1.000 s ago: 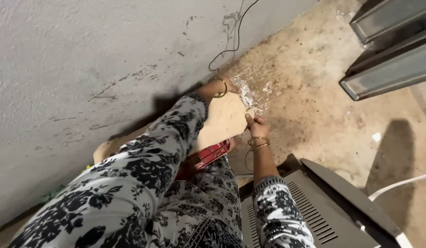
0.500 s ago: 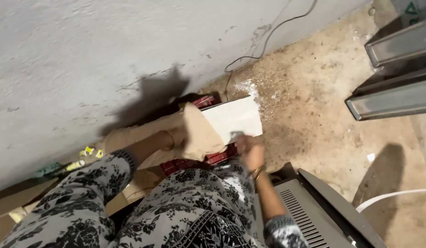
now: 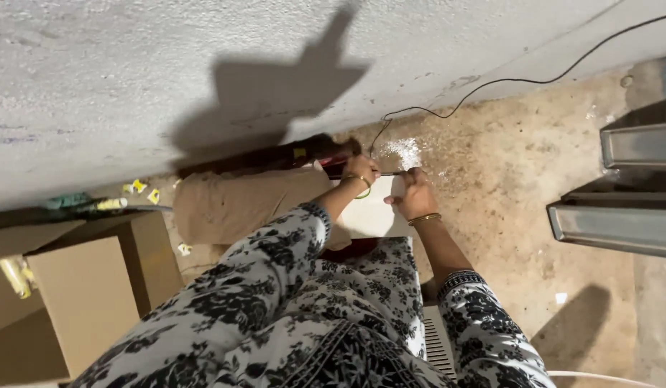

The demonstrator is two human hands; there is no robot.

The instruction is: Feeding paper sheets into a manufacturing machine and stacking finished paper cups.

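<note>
Since half a second ago, the left hand (image 3: 361,171) has been brought up beside the right hand (image 3: 412,192), and both are now closed around a thin dark rod (image 3: 379,173) held over the white board (image 3: 369,212) on the floor (image 3: 505,187), suggesting work resumed.

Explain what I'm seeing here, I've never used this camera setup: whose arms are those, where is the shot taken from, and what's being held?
This is one camera worn on a person's head, looking down along a grey wall to a dirty concrete floor. The patterned sleeves belong to the wearer. The left hand and right hand both grip a thin dark rod-like tool, held level over a pale flat board; what the tool is, I cannot tell. White dust and a thin black cable lie beyond. Cardboard boxes sit at left, metal frames at right.
</note>
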